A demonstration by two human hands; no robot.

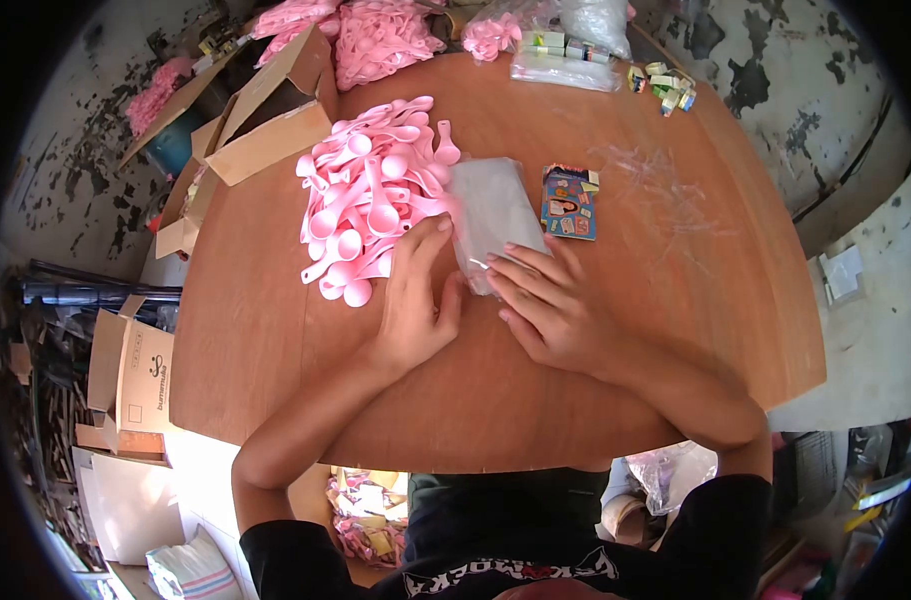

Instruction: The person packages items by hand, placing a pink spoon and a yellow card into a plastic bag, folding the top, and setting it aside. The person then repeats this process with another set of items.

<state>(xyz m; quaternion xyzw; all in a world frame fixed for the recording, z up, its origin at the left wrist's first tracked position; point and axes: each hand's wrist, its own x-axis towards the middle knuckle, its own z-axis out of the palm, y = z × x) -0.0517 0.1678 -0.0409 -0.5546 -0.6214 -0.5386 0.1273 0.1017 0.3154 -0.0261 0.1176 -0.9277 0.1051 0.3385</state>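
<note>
My left hand [418, 290] rests between the pink spoon pile and the clear plastic bags, its fingers stretched forward and its thumb apart. The heap of pink plastic measuring spoons [360, 190] lies just beyond and to its left. In front of both hands is a flat stack of clear plastic bags [497, 195]. My right hand [545, 305] lies over the near edge of that stack, fingers extended onto the plastic. A small white glint shows by its fingertips. Right of the bags is a colourful printed card stack [569, 208].
An open cardboard box [275, 125] stands at the table's left edge. Pink bundles [385, 45] and wrapped packs [565, 65] line the far edge. Tape rolls [665, 88] sit at the far right, with clear plastic strips [665, 195] nearer. Another carton [140, 370] stands left below.
</note>
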